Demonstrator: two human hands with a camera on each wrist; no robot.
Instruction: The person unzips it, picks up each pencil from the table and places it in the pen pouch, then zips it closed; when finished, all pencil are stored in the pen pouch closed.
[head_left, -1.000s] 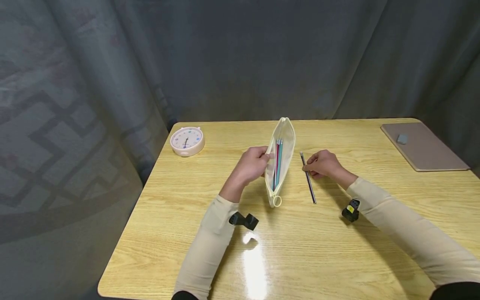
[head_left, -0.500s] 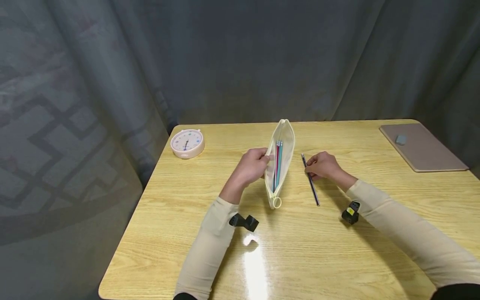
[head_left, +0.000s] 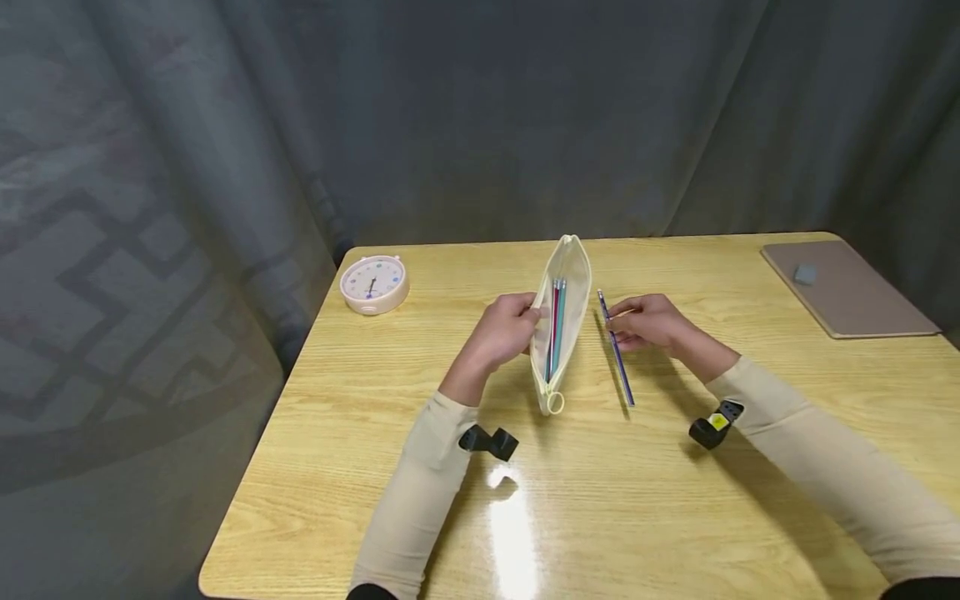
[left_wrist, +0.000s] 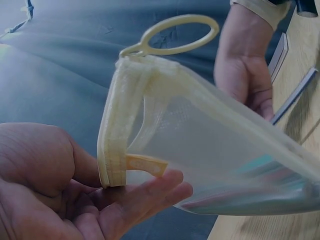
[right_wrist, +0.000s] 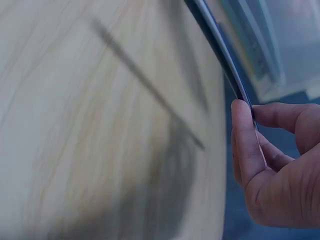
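Note:
My left hand (head_left: 504,333) pinches one side of a pale yellow, see-through zip pencil case (head_left: 577,287), whose mouth gapes upward. Inside it lie several pencils (head_left: 558,325), red and teal among them. A ring-shaped zip pull (left_wrist: 180,35) hangs at its near end. To the right of the case, my right hand (head_left: 647,322) pinches a dark blue pencil (head_left: 619,362) between thumb and fingers. That pencil is lifted off the table, its shadow falling apart from it. In the right wrist view the same pencil (right_wrist: 215,37) runs up from the fingertips, beside the case.
A pale pink round clock (head_left: 374,285) lies at the table's far left corner. At the far right is a brownish-pink notebook (head_left: 862,296) with a small grey-blue block (head_left: 805,275) on it. Grey curtains (head_left: 510,125) hang behind the wooden table (head_left: 600,500).
My right hand has raised the pencil from the tabletop; it lay flat before, and now its shadow stands apart. The left hand and pencil case stay put.

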